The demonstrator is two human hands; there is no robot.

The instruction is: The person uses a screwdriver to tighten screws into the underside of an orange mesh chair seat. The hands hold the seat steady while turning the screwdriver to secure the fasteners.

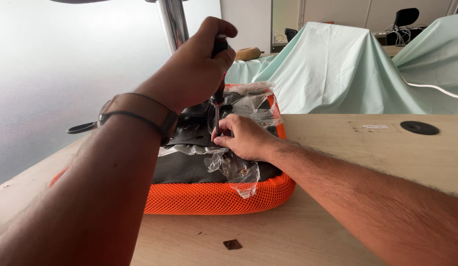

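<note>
An upturned chair seat (pixel 219 197) with orange mesh edging and a black underside lies on the wooden table (pixel 337 162). Torn clear plastic wrap (pixel 238 170) clings to it. My left hand (pixel 199 64) grips the black-and-red handle of a screwdriver (pixel 218 98), held upright with its tip down on the black metal plate. My right hand (pixel 243 138) rests on the seat and pinches the screwdriver's shaft near the tip. A band sits on my left wrist.
A chrome column (pixel 173 22) rises behind my left hand. A black lever (pixel 81 129) sticks out left of the seat. A small dark scrap (pixel 232 244) lies on the table in front. A round black grommet (pixel 419 128) sits at right. Pale green sheets (pixel 337 69) cover furniture behind.
</note>
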